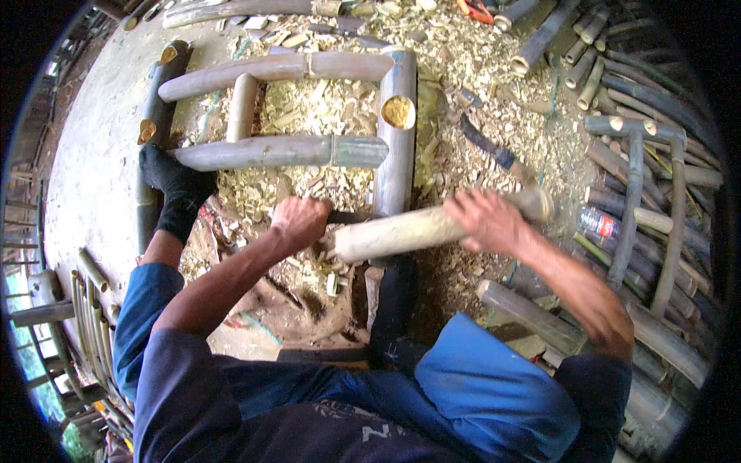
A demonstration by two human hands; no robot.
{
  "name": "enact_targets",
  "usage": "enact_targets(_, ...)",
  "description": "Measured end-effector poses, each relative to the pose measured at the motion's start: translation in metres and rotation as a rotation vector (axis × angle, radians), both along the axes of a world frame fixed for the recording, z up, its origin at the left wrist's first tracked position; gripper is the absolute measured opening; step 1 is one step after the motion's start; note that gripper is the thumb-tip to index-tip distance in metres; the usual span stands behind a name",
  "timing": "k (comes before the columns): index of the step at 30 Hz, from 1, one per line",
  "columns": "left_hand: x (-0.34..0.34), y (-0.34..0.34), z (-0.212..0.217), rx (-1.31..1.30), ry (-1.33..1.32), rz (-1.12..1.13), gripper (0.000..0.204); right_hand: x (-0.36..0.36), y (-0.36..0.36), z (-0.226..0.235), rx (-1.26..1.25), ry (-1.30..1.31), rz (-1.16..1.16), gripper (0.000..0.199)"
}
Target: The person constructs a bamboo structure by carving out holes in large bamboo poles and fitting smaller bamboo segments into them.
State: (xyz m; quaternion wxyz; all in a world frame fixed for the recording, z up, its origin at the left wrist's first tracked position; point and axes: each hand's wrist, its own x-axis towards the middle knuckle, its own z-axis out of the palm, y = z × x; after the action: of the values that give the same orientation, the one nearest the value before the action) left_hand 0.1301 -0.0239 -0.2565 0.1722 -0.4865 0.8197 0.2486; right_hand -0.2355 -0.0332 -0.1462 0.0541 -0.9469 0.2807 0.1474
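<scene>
Left hand (302, 223) grips a slim, dark, perhaps metal tool (350, 218); right hand (488, 221) clasps a pale cylindrical wooden club (401, 234).

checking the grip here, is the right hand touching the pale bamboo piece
Touching. The head view shows the right hand curled over the pale bamboo piece, with no gap visible between them.

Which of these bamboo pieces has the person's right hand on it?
The creamy pole lying slanted beside the joined frame: the right hand wraps over it, while neither hand touches the frame or the dark poles piled at right.
</scene>
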Motion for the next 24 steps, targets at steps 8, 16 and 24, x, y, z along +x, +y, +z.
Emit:
enact_targets(8,0.000,0.004,-0.008,0.002,0.024,-0.008,0.015,0.000,-0.004,0.000,0.057,0.090,-0.056,0.071)
enact_targets(16,-0.008,-0.003,-0.016,-0.029,0.032,-0.046,0.014,-0.009,0.006,-0.020,0.035,-0.418,0.359,0.045)
enact_targets(24,0.002,-0.003,-0.007,-0.014,-0.011,-0.034,0.016,0.019,0.015,0.006,-0.009,-0.373,0.379,0.067)
